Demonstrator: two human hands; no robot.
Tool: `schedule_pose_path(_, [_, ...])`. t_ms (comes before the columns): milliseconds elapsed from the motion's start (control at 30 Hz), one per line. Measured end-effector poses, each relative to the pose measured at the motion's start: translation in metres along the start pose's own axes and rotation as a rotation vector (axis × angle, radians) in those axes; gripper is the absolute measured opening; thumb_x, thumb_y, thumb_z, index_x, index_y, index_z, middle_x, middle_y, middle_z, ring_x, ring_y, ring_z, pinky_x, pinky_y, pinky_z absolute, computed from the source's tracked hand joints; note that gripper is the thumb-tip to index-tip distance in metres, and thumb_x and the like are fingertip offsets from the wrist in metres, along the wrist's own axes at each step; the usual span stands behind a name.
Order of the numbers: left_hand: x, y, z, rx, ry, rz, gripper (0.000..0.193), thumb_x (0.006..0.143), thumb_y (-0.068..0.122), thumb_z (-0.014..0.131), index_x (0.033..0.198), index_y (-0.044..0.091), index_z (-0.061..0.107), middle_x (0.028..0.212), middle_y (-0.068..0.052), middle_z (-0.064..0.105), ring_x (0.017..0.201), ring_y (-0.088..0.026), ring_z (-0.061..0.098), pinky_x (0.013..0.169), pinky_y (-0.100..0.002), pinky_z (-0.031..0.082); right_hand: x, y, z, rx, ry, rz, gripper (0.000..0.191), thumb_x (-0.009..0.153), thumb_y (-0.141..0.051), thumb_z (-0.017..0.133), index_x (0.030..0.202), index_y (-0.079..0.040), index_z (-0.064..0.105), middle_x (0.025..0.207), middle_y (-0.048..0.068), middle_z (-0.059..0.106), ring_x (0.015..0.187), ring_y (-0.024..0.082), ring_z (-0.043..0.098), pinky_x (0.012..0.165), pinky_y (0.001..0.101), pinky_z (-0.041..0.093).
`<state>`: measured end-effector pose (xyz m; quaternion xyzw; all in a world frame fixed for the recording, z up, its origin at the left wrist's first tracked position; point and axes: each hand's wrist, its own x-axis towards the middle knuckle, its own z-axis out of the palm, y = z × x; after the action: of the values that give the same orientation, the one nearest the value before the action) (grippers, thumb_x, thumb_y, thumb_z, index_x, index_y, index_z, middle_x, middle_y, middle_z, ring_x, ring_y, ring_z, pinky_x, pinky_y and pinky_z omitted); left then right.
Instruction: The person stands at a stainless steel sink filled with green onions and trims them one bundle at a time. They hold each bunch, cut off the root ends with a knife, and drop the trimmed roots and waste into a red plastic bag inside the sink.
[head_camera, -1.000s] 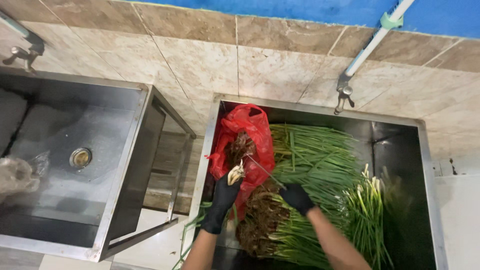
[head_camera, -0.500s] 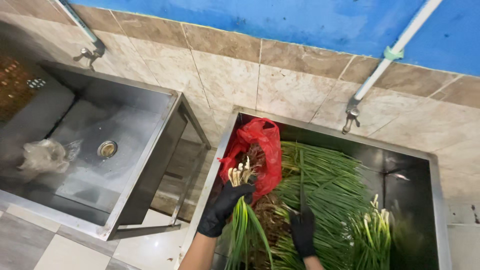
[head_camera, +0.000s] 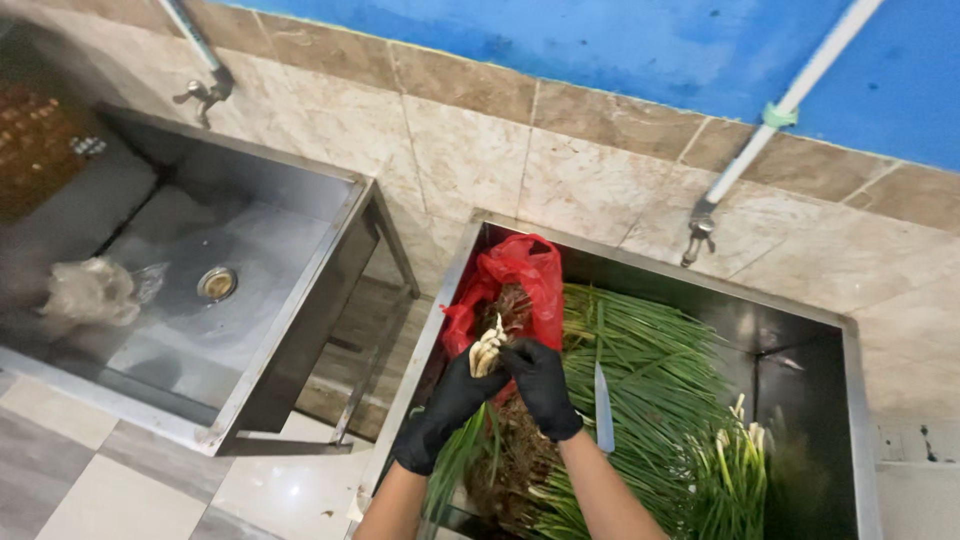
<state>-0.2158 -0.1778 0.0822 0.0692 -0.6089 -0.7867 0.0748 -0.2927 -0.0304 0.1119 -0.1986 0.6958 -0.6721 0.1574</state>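
My left hand (head_camera: 445, 405), in a black glove, grips a small bunch of green onions (head_camera: 487, 350) with the white bulb ends pointing up. My right hand (head_camera: 540, 385), also in a black glove, is closed over the same bulb ends from the right. Both hands hover over the left part of a steel sink (head_camera: 850, 400) filled with a heap of green onions (head_camera: 660, 370). A knife (head_camera: 603, 410) lies on the heap just right of my right wrist, its handle hidden. A red plastic bag (head_camera: 520, 275) holding rooty scraps leans in the sink's far left corner.
A second steel sink (head_camera: 300, 300) stands to the left, with a drain (head_camera: 217, 284) and a crumpled clear plastic bag (head_camera: 90, 292) in it. Taps (head_camera: 697, 235) hang from pipes on the tiled wall. A gap over tiled floor (head_camera: 290, 490) separates the two sinks.
My right hand has let go of the knife, which now rests on the heap, and has moved left onto the bulb ends of the bunch. My left hand still holds the bunch.
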Motion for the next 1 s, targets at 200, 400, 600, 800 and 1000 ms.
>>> schedule_pose_path(200, [-0.022,0.006,-0.051,-0.157,0.038,-0.119,0.027,0.097,0.008,0.076,0.117,-0.005,0.063,0.086,-0.010,0.065,0.071,-0.019,0.064,0.064,-0.034,0.052,0.035,0.055,0.003,0.028,0.419,-0.356,0.015,0.111,-0.015,0.060,0.103,-0.004,0.064,0.090,0.004,0.064,0.081,0.014,0.060,0.075,0.0315,0.051])
schedule_pose_path(400, [-0.029,0.020,-0.075,-0.524,0.023,-0.175,0.034,0.100,0.021,0.065,0.127,0.000,0.064,0.090,-0.009,0.068,0.072,-0.019,0.066,0.064,-0.034,0.054,0.062,0.078,0.008,-0.683,-0.112,0.439,0.066,0.104,-0.014,0.063,0.163,-0.018,0.033,0.092,0.014,0.072,0.082,0.021,0.068,0.078,0.0354,0.053])
schedule_pose_path(600, [-0.001,0.023,-0.058,-0.560,0.068,-0.236,0.038,0.096,0.022,0.061,0.129,0.004,0.061,0.110,-0.009,0.074,0.096,-0.022,0.072,0.086,-0.039,0.058,-0.004,0.046,0.034,0.123,-0.229,0.177,0.032,0.093,-0.019,0.073,0.118,0.001,0.073,0.104,0.007,0.076,0.094,0.015,0.069,0.083,0.0315,0.055])
schedule_pose_path(800, [0.018,0.012,-0.022,-0.290,-0.029,-0.075,0.037,0.099,0.017,0.062,0.134,0.007,0.062,0.123,0.002,0.069,0.115,-0.011,0.064,0.101,-0.030,0.050,-0.031,-0.021,0.026,0.009,0.072,-0.039,0.031,0.086,-0.011,0.078,0.114,-0.002,0.071,0.102,0.001,0.076,0.093,0.010,0.069,0.084,0.0285,0.055])
schedule_pose_path(1000, [0.027,0.000,0.013,-0.736,-0.101,-0.210,0.038,0.103,0.018,0.064,0.139,0.008,0.061,0.118,-0.003,0.066,0.106,-0.014,0.061,0.091,-0.033,0.049,-0.043,-0.053,-0.020,0.091,0.150,-0.073,0.009,0.092,-0.008,0.076,0.097,0.000,0.076,0.087,0.001,0.073,0.079,0.009,0.064,0.074,0.0281,0.052])
